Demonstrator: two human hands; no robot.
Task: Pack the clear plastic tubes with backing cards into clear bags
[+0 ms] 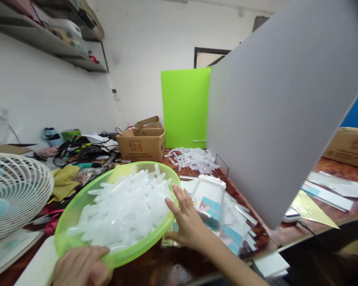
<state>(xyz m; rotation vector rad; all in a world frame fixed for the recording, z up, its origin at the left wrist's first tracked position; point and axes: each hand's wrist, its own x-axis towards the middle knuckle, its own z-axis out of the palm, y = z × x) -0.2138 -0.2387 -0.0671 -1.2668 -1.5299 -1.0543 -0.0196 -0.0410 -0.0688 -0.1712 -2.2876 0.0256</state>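
Observation:
A lime-green plastic bowl full of several translucent white plastic tubes is tilted above the wooden table. My left hand grips its near rim, fingers curled over the edge. My right hand presses against the bowl's right rim, fingers stretched out along it. Just right of that hand lies a stack of clear packets with printed cards.
A white fan stands at the left. A cardboard box, a green board and a large grey panel stand behind. More white tubes lie heaped on the table; cables and clutter sit at the back left.

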